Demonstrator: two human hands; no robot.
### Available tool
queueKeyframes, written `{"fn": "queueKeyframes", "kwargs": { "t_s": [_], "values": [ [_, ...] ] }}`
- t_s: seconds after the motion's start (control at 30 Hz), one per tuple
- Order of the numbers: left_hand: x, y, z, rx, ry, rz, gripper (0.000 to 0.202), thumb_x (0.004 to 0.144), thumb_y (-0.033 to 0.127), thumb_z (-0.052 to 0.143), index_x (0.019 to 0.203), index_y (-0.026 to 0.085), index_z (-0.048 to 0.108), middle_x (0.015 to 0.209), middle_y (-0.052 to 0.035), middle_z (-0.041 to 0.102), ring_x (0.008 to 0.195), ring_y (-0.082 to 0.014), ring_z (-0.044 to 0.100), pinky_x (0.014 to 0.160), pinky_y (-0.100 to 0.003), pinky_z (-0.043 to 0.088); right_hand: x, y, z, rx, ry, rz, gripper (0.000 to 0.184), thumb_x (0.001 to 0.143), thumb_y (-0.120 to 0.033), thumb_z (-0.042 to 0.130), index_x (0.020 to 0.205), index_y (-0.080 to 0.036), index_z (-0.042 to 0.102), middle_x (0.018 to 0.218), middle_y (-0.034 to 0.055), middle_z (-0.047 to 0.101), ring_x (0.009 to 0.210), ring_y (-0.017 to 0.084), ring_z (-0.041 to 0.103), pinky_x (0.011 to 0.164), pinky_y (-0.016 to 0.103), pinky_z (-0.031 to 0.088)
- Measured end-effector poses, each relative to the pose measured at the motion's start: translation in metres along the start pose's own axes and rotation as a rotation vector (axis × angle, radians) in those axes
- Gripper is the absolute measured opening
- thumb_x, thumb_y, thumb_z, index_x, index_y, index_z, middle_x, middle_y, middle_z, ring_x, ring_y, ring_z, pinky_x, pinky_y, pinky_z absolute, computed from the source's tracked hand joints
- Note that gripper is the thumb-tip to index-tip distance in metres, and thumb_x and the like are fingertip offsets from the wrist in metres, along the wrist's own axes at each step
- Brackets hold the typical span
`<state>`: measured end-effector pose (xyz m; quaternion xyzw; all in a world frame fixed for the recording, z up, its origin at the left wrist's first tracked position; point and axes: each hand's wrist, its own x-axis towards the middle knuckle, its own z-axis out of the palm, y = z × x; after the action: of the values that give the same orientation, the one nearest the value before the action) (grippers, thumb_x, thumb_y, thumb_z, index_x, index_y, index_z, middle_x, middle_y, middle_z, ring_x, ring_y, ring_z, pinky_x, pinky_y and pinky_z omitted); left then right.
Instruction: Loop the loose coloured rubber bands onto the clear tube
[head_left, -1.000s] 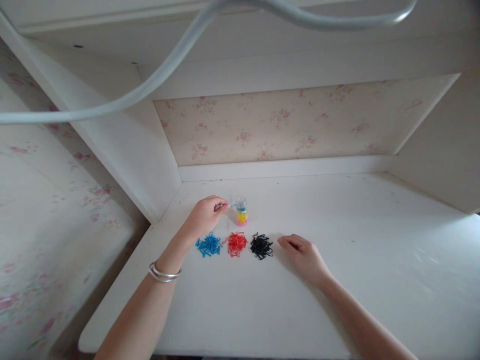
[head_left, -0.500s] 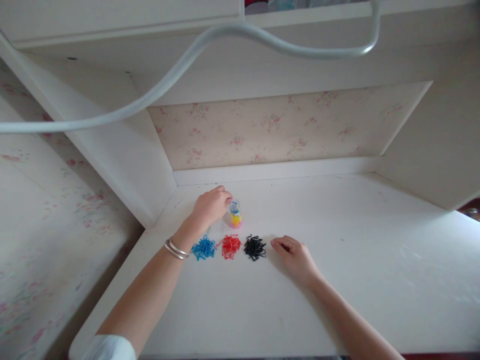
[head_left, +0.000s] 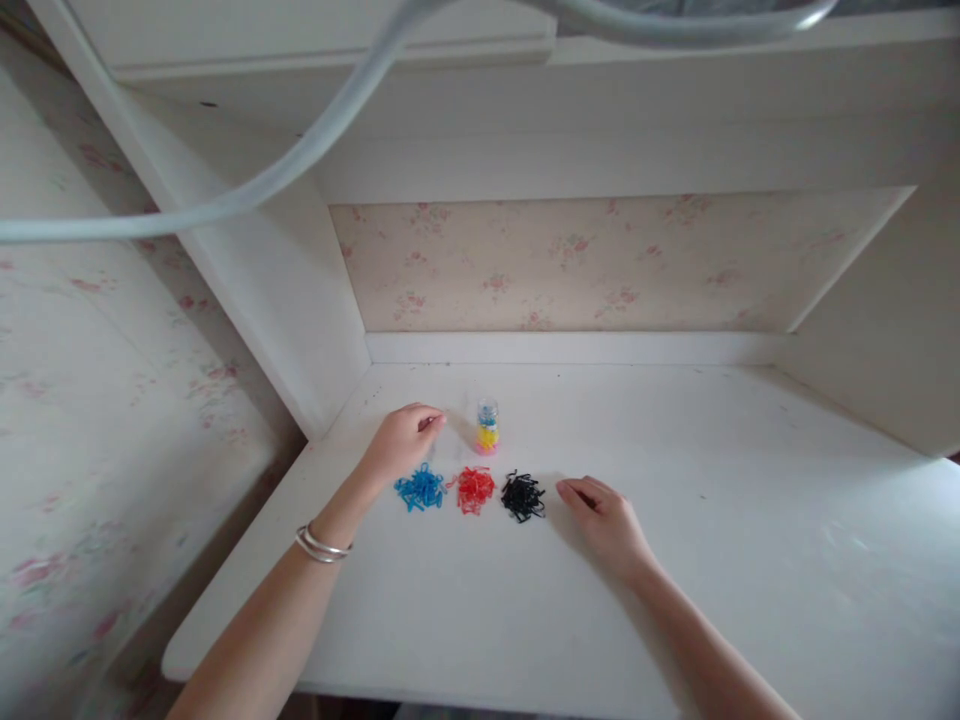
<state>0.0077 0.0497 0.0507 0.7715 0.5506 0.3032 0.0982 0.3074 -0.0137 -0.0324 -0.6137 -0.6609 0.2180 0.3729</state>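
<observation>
A small clear jar [head_left: 487, 412] stands upright on the white tabletop, with pink, yellow and blue bits layered inside. My left hand [head_left: 405, 440], two silver bangles on its wrist, hovers left of the jar and just behind a pile of small blue rubber bands [head_left: 421, 489]. Its fingers are drawn together, and nothing shows in them. Beside that lie a pile of red rubber bands [head_left: 475, 490] and a pile of black rubber bands [head_left: 523, 496]. My right hand [head_left: 606, 525] rests right of the black pile, fingers curled in, nothing visible between them.
A pale cable [head_left: 300, 155] crosses the upper view, close to the camera. White cupboard panels [head_left: 262, 270] frame the desk at both sides and above. Floral wallpaper [head_left: 555, 265] covers the back, and the desk's rounded corner [head_left: 176, 655] is at lower left.
My left hand has come away from the jar's mouth, moving left and toward the blue pile. The view has shifted slightly. My right hand keeps its place by the black pile.
</observation>
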Motion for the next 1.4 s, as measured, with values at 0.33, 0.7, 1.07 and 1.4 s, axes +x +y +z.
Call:
{"fn": "queueKeyframes", "kwargs": {
  "t_s": [0.33,0.7,1.07,1.4],
  "values": [
    [-0.05,-0.039,0.017,-0.216,-0.071,-0.314,0.044,0.083,0.049,0.041,0.092,0.016,0.068,0.074,-0.0009,0.066,0.066,-0.0142,0.057,0.061,-0.022,0.041,-0.006,-0.09,0.046,-0.331,-0.299,-0.373,0.031,0.091,-0.031,0.036,0.095,-0.027,0.066,0.09,0.0021,0.066,0.08,0.015,0.059,0.07,0.023,0.041],
    [-0.057,-0.044,0.008,-0.102,-0.068,-0.223,0.038,0.087,0.042,0.037,0.087,0.018,0.066,0.076,-0.0023,0.066,0.067,-0.0138,0.057,0.063,-0.022,0.039,0.01,-0.128,0.101,-0.625,-0.388,-0.478,0.025,0.087,-0.033,0.045,0.084,-0.019,0.066,0.09,0.0071,0.062,0.089,0.02,0.057,0.081,0.031,0.04],
    [-0.065,-0.059,-0.01,-0.122,-0.381,-0.234,0.037,0.081,0.047,0.044,0.08,0.019,0.068,0.074,-0.0004,0.066,0.067,-0.0142,0.056,0.058,-0.021,0.035,0.009,-0.128,0.093,-0.631,-0.323,-0.532,0.03,0.093,-0.025,0.035,0.088,-0.021,0.064,0.088,0.0049,0.061,0.085,0.017,0.056,0.077,0.029,0.039],
    [-0.076,-0.062,-0.01,-0.011,-0.573,-0.223,0.028,0.062,0.045,0.063,0.077,0.022,0.07,0.072,0.0009,0.066,0.063,-0.0145,0.056,0.055,-0.022,0.034,0.062,-0.105,0.027,-0.306,-0.075,-0.394,0.031,0.093,-0.033,0.036,0.099,-0.023,0.065,0.088,0.0034,0.059,0.075,0.012,0.057,0.069,0.023,0.04]
  ]
}}
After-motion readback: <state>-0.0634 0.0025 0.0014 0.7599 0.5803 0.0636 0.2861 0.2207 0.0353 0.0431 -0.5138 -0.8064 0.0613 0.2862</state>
